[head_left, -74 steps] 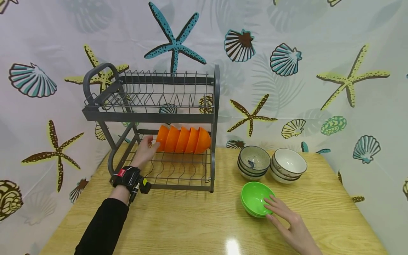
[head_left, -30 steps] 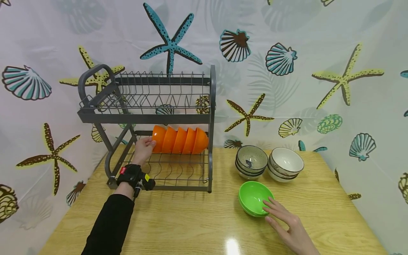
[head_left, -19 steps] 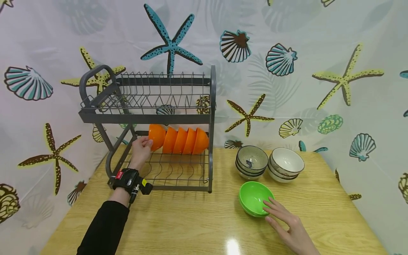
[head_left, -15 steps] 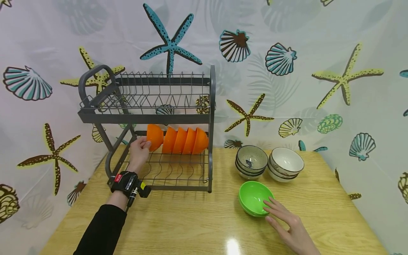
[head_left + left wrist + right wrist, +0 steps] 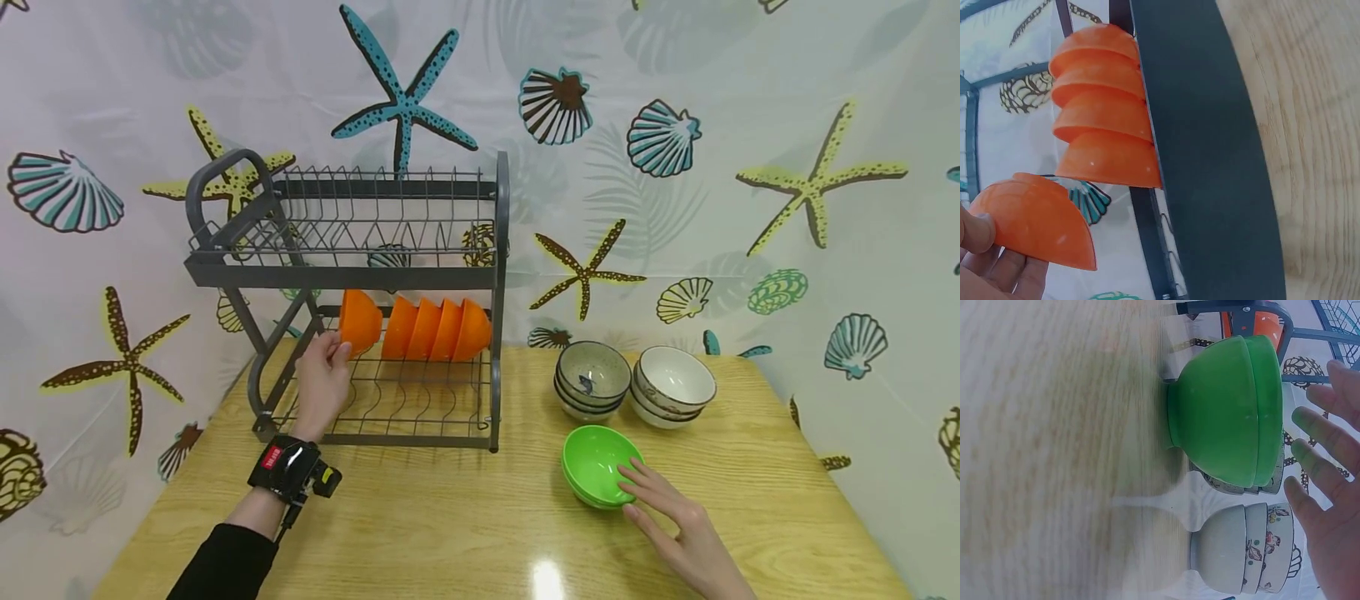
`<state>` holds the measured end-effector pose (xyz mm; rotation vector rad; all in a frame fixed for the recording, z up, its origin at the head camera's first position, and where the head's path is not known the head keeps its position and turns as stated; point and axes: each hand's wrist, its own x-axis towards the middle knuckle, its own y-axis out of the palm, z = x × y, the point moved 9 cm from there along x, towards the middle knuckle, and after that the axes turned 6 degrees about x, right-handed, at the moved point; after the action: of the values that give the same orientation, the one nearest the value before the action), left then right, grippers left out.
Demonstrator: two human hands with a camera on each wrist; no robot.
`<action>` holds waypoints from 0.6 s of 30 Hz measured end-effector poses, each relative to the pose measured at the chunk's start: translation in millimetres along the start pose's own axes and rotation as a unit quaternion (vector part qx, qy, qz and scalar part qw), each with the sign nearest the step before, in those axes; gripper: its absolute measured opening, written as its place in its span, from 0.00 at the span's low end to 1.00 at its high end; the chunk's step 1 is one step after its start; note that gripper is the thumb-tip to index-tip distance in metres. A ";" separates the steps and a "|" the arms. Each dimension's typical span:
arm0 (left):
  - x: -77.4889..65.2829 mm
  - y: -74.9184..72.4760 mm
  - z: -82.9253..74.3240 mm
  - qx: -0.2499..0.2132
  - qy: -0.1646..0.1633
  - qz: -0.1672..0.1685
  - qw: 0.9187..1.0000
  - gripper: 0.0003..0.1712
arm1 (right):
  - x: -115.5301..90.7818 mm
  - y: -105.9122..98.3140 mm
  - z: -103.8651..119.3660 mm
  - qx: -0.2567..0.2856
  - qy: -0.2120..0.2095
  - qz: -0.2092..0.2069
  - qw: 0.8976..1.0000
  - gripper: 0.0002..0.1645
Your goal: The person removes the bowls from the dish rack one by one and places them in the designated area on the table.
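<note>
At the left of the lower tier of the dish rack (image 5: 352, 277), my left hand (image 5: 322, 383) pinches an orange bowl (image 5: 362, 322) by its rim. The bowl is turned on its side, a gap apart from a row of several nested orange bowls (image 5: 1107, 156). In the left wrist view, thumb and fingers grip the edge of the held bowl. My right hand (image 5: 690, 533) is spread beside two stacked green bowls (image 5: 592, 458), fingertips right at their rim. The right wrist view shows nothing in that hand.
Behind the green bowls stand a stack of grey bowls (image 5: 596, 371) and a stack of white patterned bowls (image 5: 678, 379). The rack's upper tier of wire slots overhangs the orange bowls. A seashell-print curtain (image 5: 750, 100) hangs behind the wooden table (image 5: 420, 525).
My left hand has drawn the leftmost orange bowl away from the row, to the left and slightly towards me. My right hand has stayed by the green bowls.
</note>
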<state>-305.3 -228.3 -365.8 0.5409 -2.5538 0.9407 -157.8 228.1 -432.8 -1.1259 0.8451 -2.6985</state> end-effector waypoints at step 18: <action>-47.4 -3.6 -48.9 0.040 0.135 -0.017 0.990 0.08 | 7.9 4.8 1.8 -0.008 0.019 0.032 0.999 0.28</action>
<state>-252.9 -187.2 -350.8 0.4440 -2.2671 1.0309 -162.8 220.9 -429.4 -1.0346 0.8952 -2.6731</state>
